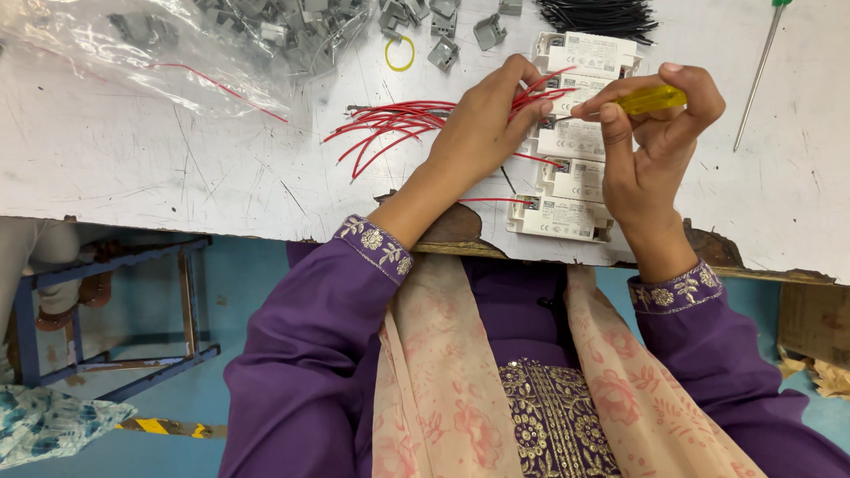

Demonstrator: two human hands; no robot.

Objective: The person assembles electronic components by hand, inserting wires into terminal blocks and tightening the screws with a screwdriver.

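Observation:
My left hand [485, 126] rests on a loose bundle of red wires [391, 126] and pinches a few of their ends beside a row of white rectangular driver boxes [562, 214]. My right hand [655, 138] grips a small yellow-handled screwdriver [650, 99], its tip pointing left toward the terminal end of one box [573, 139]. The boxes lie stacked edge to edge near the front edge of the worn white table [135, 156]. Purple embroidered sleeves cover both my forearms.
A clear plastic bag of grey plastic clips [272, 26] lies at the back, with loose clips [445, 37] and a yellow rubber band [399, 54] beside it. A bundle of black wires [596, 2] and a green-handled screwdriver [770, 37] lie at the back right. A blue metal frame [113, 310] stands under the table at left.

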